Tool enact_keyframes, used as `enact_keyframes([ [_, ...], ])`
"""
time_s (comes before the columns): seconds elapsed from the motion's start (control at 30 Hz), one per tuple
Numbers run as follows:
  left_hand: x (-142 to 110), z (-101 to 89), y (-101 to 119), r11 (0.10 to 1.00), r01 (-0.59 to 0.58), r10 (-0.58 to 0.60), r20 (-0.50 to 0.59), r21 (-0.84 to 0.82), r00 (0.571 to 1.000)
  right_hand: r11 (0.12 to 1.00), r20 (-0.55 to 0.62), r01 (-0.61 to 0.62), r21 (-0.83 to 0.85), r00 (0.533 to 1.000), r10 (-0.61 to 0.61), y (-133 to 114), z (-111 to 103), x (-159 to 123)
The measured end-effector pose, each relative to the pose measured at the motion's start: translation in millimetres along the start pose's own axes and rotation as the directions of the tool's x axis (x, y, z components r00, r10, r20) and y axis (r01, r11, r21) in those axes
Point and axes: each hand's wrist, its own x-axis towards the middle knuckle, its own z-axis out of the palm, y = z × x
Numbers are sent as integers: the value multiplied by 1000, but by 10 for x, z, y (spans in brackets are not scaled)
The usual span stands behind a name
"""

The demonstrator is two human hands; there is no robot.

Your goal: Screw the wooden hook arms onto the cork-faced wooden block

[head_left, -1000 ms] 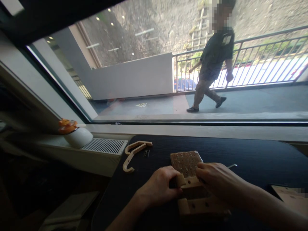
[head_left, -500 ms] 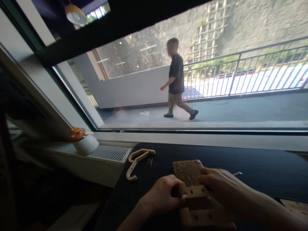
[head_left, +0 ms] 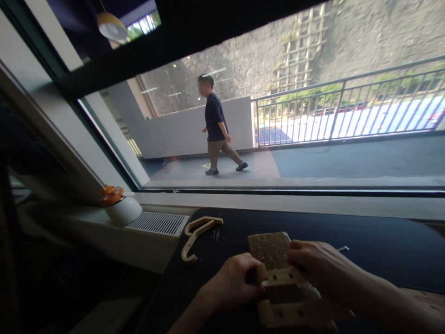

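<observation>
Wooden piece in curled left hand

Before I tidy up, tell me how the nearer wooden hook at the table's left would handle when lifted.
The nearer wooden hook is probably stiff, since it looks like solid wood. Its slim profile suggests light weight. Its bent outline should resist rolling.
</observation>
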Motion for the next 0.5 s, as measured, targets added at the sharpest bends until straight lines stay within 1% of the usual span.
enact_keyframes([
  [0.13, 0, -10, 0, 1000, 9, -9, -3, -16, 1000, 998, 8, 9, -57, 1000, -9, -7, -36, 3],
  [0.33, 54, -23, 2, 999, -13, 13, -2, -41, 1000, 997, 23, 13, -72, 1000, -11, -13, -41, 24],
  [0.5, 101, -48, -73, 992, 5, 1, 46, -129, 999, 992, 64, -23, -124, 997, 31, -29, -93, 57],
])
